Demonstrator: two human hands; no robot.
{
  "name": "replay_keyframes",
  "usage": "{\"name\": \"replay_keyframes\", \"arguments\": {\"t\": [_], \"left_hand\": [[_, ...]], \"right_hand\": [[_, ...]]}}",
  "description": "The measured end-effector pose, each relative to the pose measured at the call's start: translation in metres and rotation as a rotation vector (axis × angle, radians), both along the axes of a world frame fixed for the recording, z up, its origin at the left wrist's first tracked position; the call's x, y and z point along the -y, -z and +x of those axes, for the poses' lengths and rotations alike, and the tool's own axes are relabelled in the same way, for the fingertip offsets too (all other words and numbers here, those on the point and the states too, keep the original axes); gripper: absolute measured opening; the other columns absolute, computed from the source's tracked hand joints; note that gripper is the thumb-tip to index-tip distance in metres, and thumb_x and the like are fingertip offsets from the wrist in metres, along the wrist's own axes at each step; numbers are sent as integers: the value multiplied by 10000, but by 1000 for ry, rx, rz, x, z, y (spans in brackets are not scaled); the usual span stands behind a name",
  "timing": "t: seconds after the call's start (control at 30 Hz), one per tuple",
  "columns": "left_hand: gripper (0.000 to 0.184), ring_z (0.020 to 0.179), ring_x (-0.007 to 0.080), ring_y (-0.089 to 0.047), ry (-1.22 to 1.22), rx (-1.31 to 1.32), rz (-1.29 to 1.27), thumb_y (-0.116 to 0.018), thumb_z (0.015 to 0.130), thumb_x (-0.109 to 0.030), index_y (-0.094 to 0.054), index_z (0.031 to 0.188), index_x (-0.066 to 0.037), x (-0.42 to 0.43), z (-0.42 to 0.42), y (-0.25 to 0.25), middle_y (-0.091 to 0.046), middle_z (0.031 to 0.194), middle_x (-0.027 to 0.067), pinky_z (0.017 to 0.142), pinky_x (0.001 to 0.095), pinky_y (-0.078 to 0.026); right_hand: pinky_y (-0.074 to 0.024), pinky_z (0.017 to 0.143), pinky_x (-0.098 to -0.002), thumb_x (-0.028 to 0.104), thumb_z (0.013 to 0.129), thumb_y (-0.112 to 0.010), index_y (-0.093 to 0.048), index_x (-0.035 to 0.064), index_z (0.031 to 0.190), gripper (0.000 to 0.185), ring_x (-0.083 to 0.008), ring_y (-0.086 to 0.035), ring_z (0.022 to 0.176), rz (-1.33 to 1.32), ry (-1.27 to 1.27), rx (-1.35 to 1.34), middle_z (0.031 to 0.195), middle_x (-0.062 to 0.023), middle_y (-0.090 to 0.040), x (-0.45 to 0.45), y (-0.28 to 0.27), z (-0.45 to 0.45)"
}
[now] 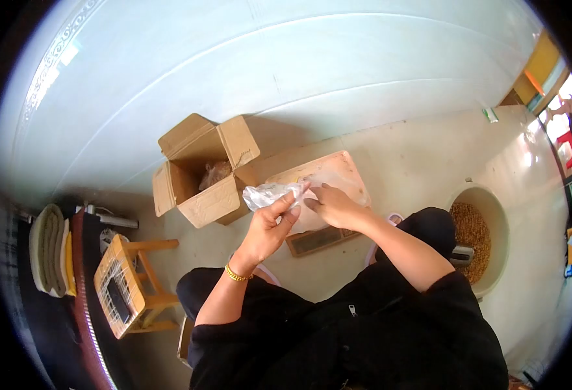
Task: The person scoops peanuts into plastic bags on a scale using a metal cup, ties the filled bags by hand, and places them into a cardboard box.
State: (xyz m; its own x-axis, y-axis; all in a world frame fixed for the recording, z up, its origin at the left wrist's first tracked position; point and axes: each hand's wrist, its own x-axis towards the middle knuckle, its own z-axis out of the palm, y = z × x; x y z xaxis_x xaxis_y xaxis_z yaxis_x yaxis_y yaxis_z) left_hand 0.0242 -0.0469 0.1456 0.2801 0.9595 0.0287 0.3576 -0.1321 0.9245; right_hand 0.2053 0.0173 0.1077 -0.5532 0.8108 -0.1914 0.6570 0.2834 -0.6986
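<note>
A crumpled clear plastic bag (269,195) is pinched between the thumb and fingers of my left hand (269,229), which has a gold bracelet at its wrist. Close by on the right, my right hand (333,205) has its fingers bent towards the same plastic; its fingertips are partly hidden, so what they grip is unclear. Under both hands lies a pale pinkish board or tray (351,170), and a dark rectangular piece with a wooden frame (318,241) is at its near edge.
An open cardboard box (211,203) with a bag inside stands at the back left. A wooden stool (152,300) holding a dark phone-like object is at the left, beside folded cloths (50,253). To the right is a round tub (499,244) of brown grains with a metal scoop (462,255).
</note>
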Motion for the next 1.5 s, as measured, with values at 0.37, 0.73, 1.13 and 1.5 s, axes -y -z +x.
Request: {"name": "replay_keyframes", "arguments": {"t": [0.37, 0.73, 1.13, 1.5], "left_hand": [[476, 590, 63, -482, -215, 71, -82, -538, 875, -46, -429, 1338, -47, -17, -10, 27, -507, 637, -5, 589, 211, -422], [487, 585, 76, -509, -218, -100, -29, -518, 884, -69, -415, 1358, -109, -18, -4, 18, -523, 617, 9, 605, 232, -444], [509, 607, 69, -490, -193, -189, -76, -513, 873, -35, -392, 1366, -77, -26, 1, 38, -515, 660, 1, 597, 224, -431], [480, 570, 135, -581, -168, -251, -39, -567, 859, -105, -432, 1309, -4, -23, 1, 37, -577, 606, 80, 576, 267, -462]], "right_hand": [[-483, 786, -360, 129, 832, -599, -574, 51, 1165, 343, -228, -605, 920, 202, -135, -190, 1049, -159, -626, 12, -89, 59], [-468, 735, -451, 212, 830, -553, -634, 40, 876, 195, -342, -589, 839, 128, 653, 753, 873, -160, -617, 113, 3, 336], [-496, 768, -422, 332, 789, -619, -607, 15, 920, 342, -338, -610, 903, -54, 636, 785, 902, -180, -624, 165, 102, 335], [-492, 610, -379, 160, 726, -614, -679, 46, 797, 149, -267, -610, 670, 435, 501, 1349, 721, -113, -591, 118, 102, 401]]}}
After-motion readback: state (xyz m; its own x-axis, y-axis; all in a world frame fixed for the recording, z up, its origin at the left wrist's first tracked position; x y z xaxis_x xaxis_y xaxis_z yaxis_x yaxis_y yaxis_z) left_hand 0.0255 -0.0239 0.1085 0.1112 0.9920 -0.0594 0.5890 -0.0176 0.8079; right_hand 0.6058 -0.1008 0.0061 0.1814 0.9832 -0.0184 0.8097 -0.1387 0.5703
